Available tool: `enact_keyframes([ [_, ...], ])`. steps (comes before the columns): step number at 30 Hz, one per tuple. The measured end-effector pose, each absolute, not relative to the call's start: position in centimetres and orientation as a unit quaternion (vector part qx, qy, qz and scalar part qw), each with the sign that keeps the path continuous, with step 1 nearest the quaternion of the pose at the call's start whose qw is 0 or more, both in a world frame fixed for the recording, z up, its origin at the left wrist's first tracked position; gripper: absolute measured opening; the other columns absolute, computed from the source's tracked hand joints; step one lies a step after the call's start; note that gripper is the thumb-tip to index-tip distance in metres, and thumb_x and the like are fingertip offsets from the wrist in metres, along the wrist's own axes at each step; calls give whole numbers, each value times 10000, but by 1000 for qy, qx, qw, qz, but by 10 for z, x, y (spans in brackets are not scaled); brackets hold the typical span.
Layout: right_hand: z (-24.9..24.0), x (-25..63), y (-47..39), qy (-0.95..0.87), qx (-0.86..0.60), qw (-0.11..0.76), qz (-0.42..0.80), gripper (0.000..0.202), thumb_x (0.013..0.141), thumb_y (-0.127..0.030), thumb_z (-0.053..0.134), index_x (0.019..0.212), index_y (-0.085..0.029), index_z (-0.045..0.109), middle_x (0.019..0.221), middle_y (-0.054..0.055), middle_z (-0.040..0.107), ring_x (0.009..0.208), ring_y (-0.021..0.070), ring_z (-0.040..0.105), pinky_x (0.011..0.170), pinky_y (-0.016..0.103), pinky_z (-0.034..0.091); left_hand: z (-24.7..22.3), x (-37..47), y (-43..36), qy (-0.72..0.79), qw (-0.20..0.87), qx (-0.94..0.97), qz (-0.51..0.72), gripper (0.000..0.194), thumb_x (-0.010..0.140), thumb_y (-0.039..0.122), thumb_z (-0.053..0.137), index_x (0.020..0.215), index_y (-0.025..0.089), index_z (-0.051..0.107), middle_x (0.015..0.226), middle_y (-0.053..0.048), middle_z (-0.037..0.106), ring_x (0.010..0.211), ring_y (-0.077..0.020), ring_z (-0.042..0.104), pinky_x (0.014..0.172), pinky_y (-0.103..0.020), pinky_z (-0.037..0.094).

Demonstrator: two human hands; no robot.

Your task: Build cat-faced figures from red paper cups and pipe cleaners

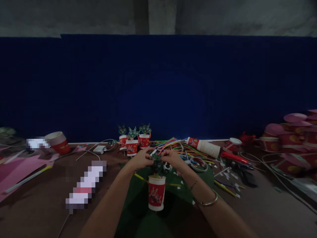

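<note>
A red and white paper cup (156,195) stands upright on a dark green sheet (138,211), with yellow strips sticking out at both sides. Above its rim rises a dark cut-out face (156,166). Just behind this face, my left hand (143,159) has its fingers bent inward over a small dark piece with a pale edge. My right hand (172,160) faces it from the other side, thumb and fingertips closed near the same piece. Exactly what each fingertip pinches is too small to make out.
Behind stand three decorated cups (132,147). Coloured sticks (173,144) and a lying cup stack (208,148) are at the back. Right are a red-handled tool (235,157) and more cups (292,140); left, stacked cups (58,142), pink paper (22,172) and a white adapter (99,149).
</note>
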State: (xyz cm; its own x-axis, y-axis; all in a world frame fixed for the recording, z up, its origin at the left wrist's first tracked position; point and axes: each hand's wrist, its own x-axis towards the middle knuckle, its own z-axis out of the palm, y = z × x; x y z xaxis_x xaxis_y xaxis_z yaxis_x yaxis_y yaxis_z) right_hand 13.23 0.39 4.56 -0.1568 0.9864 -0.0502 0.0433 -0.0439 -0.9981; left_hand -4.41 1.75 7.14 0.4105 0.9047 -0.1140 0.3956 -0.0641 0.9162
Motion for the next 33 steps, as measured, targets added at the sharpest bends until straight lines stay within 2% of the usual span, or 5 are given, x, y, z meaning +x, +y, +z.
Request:
enact_keyframes([
  [9,45,133,2,-538,-449,453,551,275,496,-183,714,737,-160,582,566,-44,582,569,119,537,568,234,388,71,-44,18,457,501,688,257,755,571,141,647,1273,92,372,595,41,560,599,-133,532,544,-226,345],
  [22,49,140,3,-559,-460,445,528,240,551,-135,691,786,-141,641,559,-39,569,544,97,521,545,214,400,72,-41,16,443,499,697,261,744,584,114,630,1283,105,375,567,59,522,564,-113,500,535,-218,338],
  [33,52,141,0,-588,-458,431,510,220,581,-229,665,781,-151,708,577,-20,595,547,103,479,538,221,344,74,-38,14,439,500,697,267,752,579,112,616,1288,90,365,572,55,534,562,-114,502,526,-215,333],
])
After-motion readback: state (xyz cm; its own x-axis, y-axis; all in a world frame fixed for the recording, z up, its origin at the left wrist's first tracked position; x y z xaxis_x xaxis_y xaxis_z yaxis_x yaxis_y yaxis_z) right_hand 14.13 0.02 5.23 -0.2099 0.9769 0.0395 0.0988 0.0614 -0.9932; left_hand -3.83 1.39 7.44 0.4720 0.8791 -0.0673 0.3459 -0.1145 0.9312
